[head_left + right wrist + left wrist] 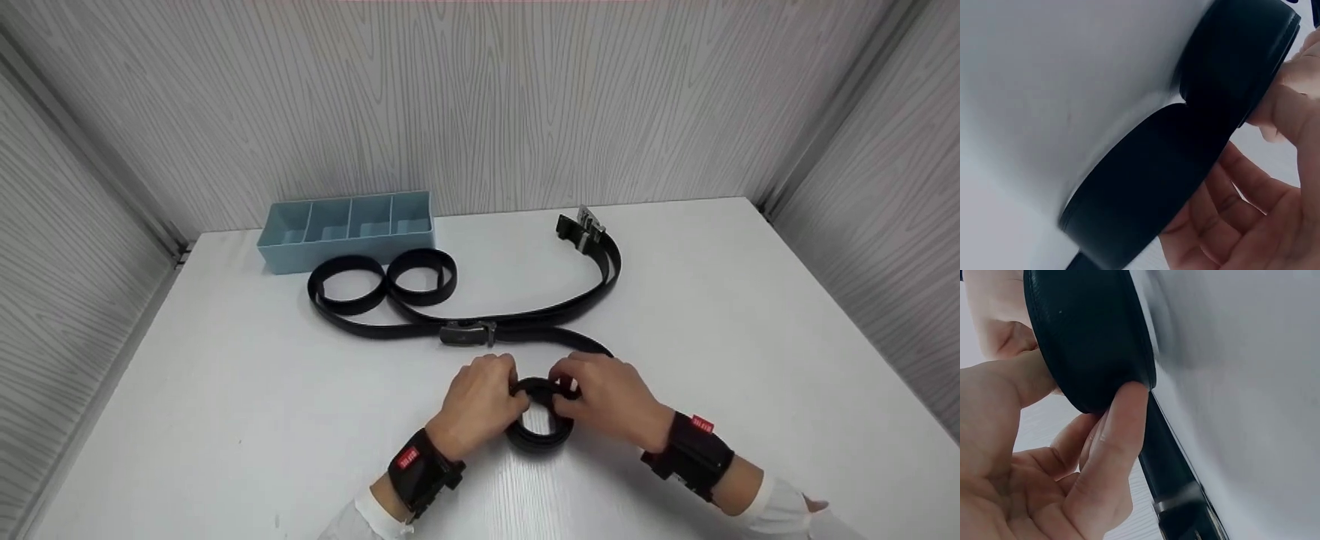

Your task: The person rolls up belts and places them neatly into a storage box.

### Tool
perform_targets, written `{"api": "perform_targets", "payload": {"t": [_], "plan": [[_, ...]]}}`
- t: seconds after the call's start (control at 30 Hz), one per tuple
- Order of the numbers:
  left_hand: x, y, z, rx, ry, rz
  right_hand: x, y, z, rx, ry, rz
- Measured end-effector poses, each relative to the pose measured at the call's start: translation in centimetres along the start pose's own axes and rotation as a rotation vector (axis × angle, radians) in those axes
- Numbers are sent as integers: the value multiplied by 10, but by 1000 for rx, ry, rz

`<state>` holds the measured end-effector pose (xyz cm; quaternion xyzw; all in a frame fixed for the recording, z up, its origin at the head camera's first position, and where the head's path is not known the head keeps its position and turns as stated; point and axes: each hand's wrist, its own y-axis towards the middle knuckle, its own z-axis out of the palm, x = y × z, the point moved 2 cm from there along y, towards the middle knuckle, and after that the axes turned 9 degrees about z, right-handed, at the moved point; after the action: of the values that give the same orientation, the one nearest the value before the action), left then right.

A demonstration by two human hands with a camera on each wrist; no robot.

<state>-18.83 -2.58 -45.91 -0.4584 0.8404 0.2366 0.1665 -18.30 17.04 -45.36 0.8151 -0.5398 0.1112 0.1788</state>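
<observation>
Near the front middle of the table, a black belt (537, 444) is wound into a small coil standing on its edge. My left hand (480, 401) pinches the coil's left side, thumb inside the ring and fingers outside, as the left wrist view shows on the belt (1089, 332). On the opposite side my right hand (611, 397) pinches it likewise. A length of strap (1134, 180) leads away from the coil in the right wrist view. Behind the hands, a strap with a dark buckle (463, 334) runs toward the right hand, which hides where it ends.
Two loosely looped black straps, a left loop (347, 307) and a right loop (422, 297), stand before a blue four-slot box (349, 251). A long strap curves right to a silver buckle (590, 221) at the back. Wood-grain panels (487, 105) enclose the white table (225, 405).
</observation>
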Motion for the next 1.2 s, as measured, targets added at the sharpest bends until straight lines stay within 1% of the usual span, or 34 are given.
{"api": "perform_targets", "payload": {"t": [0.2, 0.3, 0.37, 0.5, 0.6, 0.7, 0.83, 0.97, 1.2], "plan": [[1, 0, -1, 44, -32, -35, 2, 1, 2, -49, 2, -64], [0, 1, -2, 57, -51, -26, 2, 2, 3, -56, -3, -92], [-1, 1, -2, 55, -50, -12, 2, 2, 3, -52, -1, -95], [-2, 2, -2, 35, -31, 13, 0, 3, 0, -13, 17, -42], [-2, 2, -1, 10, -9, 12, -2, 3, -4, 20, 13, 20], [-1, 1, -1, -19, 19, 7, -5, 2, -9, 36, -12, 75], [0, 1, -1, -36, 43, 1, -5, 3, -8, 57, -31, 104], [0, 0, -1, -37, 42, -10, -1, 3, -3, 56, -38, 81], [0, -1, -2, -32, 14, -17, 0, 4, 0, -19, -24, -5]]}}
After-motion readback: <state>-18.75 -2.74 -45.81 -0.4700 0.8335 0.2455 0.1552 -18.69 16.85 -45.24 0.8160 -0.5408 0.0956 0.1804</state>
